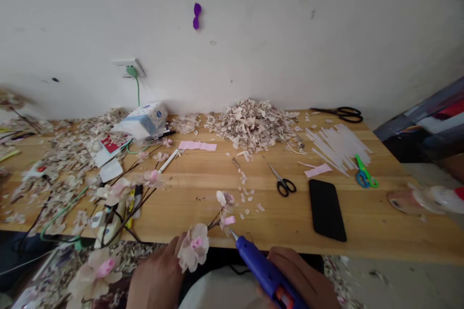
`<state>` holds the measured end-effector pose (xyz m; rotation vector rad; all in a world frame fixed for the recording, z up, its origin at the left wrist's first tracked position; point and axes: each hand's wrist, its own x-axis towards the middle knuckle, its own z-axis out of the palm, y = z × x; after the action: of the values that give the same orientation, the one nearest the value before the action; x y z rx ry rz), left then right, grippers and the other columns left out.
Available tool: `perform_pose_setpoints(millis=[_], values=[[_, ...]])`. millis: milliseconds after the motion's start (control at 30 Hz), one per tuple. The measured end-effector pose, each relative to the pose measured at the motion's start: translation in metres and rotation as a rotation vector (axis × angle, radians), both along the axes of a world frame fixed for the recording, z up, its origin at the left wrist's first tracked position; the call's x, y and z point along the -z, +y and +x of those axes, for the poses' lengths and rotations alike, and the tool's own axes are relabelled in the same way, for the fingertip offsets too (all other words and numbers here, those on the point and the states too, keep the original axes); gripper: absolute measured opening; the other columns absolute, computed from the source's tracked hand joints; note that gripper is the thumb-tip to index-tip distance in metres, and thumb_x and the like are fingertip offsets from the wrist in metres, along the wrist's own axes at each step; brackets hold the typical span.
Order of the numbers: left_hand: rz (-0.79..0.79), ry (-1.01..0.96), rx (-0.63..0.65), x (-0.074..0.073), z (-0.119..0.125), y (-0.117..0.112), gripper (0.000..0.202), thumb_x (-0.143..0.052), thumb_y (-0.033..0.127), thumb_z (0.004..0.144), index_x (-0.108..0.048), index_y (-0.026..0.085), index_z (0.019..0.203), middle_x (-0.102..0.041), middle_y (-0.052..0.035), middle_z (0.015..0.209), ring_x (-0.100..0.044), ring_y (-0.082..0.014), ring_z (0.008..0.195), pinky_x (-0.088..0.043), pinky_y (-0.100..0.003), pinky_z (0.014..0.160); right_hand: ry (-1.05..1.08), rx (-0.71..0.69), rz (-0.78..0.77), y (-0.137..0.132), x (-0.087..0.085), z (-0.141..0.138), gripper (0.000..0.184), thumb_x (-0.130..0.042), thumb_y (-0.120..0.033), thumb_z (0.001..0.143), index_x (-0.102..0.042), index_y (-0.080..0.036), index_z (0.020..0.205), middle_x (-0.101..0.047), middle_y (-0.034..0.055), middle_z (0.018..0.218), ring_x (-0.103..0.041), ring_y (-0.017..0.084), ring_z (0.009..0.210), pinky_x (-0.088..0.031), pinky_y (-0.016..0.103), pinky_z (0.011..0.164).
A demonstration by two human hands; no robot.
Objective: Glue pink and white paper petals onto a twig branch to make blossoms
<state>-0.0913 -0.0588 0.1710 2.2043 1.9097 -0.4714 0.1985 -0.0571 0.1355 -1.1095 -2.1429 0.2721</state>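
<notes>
My left hand (pixel 159 270) is closed around a brown twig (pixel 214 224) that bears pale artificial flowers. One large open blossom (pixel 195 247) with a pink centre hangs just beside my fingers, and a smaller bloom (pixel 225 199) tops the far end. A short pink strip (pixel 229 220) sits on the twig near that end. In my right hand (pixel 302 275) is a blue hot glue gun (pixel 266 268). Its metal nozzle points up and left, close below the pink strip; whether it touches cannot be made out.
Black-handled scissors (pixel 285 186), a black phone (pixel 327 209) and white glue sticks (pixel 340 147) lie on the right of the table. A petal heap (pixel 253 123) rests against the wall. Flowered branches (pixel 136 212), a tissue pack (pixel 145 118) and a green cord (pixel 67 207) crowd the left.
</notes>
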Motion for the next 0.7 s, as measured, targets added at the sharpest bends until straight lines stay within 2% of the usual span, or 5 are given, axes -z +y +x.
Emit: perform_pose_setpoints(millis=[100, 233, 500, 600, 700], values=[[-0.064, 0.020, -0.065, -0.008, 0.005, 0.006, 0.052, -0.041, -0.004, 0.080, -0.070, 0.023, 0.112, -0.075, -0.0065, 0.095, -0.075, -0.0217, 0.084, -0.059, -0.029, 0.071, 0.040, 0.079, -0.015, -0.001, 0.001, -0.004, 0.025, -0.049, -0.041, 0.097, -0.059, -0.020, 0.105, -0.074, 0.0082, 0.088, -0.075, 0.019, 0.077, -0.061, 0.023, 0.067], [-0.009, -0.021, -0.024, -0.006, 0.002, 0.002, 0.049, -0.043, -0.002, 0.081, -0.069, 0.024, 0.114, -0.075, -0.0061, 0.095, -0.074, -0.0203, 0.083, -0.057, -0.026, 0.070, 0.058, 0.153, 0.022, -0.003, 0.001, -0.013, 0.027, -0.050, -0.045, 0.097, -0.061, -0.020, 0.103, -0.075, 0.0077, 0.087, -0.076, 0.020, 0.077, -0.061, 0.024, 0.068], [0.055, -0.095, 0.028, 0.010, -0.005, -0.009, 0.046, -0.046, 0.001, 0.083, -0.067, 0.026, 0.116, -0.074, -0.0038, 0.094, -0.073, -0.0172, 0.081, -0.053, -0.022, 0.069, 0.039, 0.087, -0.005, 0.003, -0.001, -0.014, 0.028, -0.045, -0.046, 0.100, -0.058, -0.021, 0.099, -0.074, 0.0056, 0.083, -0.075, 0.018, 0.072, -0.059, 0.023, 0.063], [0.082, -0.107, 0.045, 0.011, -0.006, -0.012, 0.048, -0.046, 0.001, 0.083, -0.065, 0.025, 0.120, -0.074, -0.0040, 0.095, -0.073, -0.0170, 0.080, -0.053, -0.021, 0.068, 0.011, 0.096, -0.007, 0.004, -0.005, -0.016, 0.031, -0.040, -0.048, 0.102, -0.057, -0.022, 0.095, -0.073, 0.0058, 0.082, -0.075, 0.018, 0.071, -0.059, 0.024, 0.061], [0.085, -0.086, 0.044, 0.010, -0.006, -0.012, 0.044, -0.046, 0.001, 0.083, -0.067, 0.025, 0.113, -0.075, -0.0038, 0.093, -0.073, -0.0177, 0.076, -0.053, -0.022, 0.065, 0.000, 0.105, -0.009, 0.004, -0.006, -0.016, 0.032, -0.038, -0.048, 0.102, -0.056, -0.022, 0.095, -0.073, 0.0063, 0.082, -0.074, 0.018, 0.069, -0.058, 0.024, 0.059]])
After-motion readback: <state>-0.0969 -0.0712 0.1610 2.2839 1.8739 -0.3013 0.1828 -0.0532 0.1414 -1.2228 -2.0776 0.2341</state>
